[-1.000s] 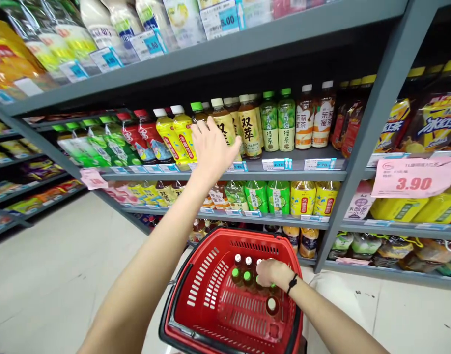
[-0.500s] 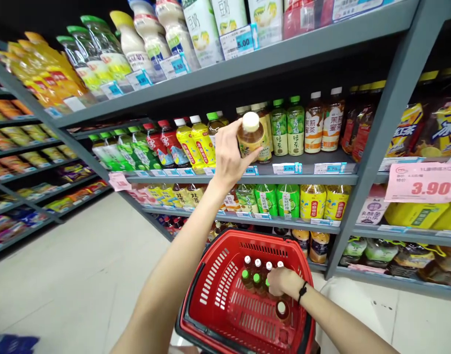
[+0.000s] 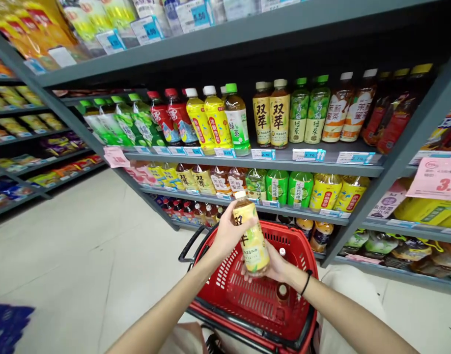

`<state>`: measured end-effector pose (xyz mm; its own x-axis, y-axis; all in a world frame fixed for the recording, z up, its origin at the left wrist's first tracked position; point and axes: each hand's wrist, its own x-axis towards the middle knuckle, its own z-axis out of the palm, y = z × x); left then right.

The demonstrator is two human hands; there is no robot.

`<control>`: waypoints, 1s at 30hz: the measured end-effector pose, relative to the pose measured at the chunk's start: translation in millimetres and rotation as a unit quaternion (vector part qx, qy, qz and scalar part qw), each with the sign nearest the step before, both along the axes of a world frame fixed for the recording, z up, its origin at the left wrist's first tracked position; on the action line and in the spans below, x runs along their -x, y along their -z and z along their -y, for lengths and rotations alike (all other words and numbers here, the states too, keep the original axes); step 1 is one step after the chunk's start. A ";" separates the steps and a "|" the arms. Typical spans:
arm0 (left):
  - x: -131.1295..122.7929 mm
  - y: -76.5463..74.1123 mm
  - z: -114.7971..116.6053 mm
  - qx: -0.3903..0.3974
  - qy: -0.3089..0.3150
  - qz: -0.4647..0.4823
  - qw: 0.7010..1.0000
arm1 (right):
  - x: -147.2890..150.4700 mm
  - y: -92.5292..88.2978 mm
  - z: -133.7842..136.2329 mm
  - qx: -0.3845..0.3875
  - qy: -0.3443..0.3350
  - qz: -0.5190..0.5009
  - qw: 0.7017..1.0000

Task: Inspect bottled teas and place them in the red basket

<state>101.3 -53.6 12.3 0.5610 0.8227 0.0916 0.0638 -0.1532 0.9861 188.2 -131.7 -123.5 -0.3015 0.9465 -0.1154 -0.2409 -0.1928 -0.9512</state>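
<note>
My left hand [image 3: 229, 233] is wrapped round the upper half of a drink bottle [image 3: 254, 248] with a yellow label and a pale cap. The bottle tilts a little over the red shopping basket [image 3: 243, 297]. My right hand [image 3: 277, 263], with a black band at the wrist, is closed round its lower end, fingers showing beneath the base. Inside the basket stands a brown bottle [image 3: 282, 293] with a pale cap. A white cap [image 3: 282, 252] shows behind the held bottle, which hides most of the other bottles there.
A shelf [image 3: 314, 164] of bottled drinks runs across in front. Two matching yellow-label bottles [image 3: 279, 115] stand on it, beside a green-capped tea bottle [image 3: 237, 120]. The basket's black handle [image 3: 192, 243] sticks out left. Pale floor [image 3: 111, 246] lies to the left.
My left hand has brought the bottle down from the shelf to above the basket. My right hand has left the bottles in the basket and taken hold of the bottle's lower end.
</note>
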 end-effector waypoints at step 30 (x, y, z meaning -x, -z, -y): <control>74.3 40.2 -30.8 0.098 0.113 0.067 0.987 | 39.6 35.2 34.4 0.174 -0.203 -0.364 0.892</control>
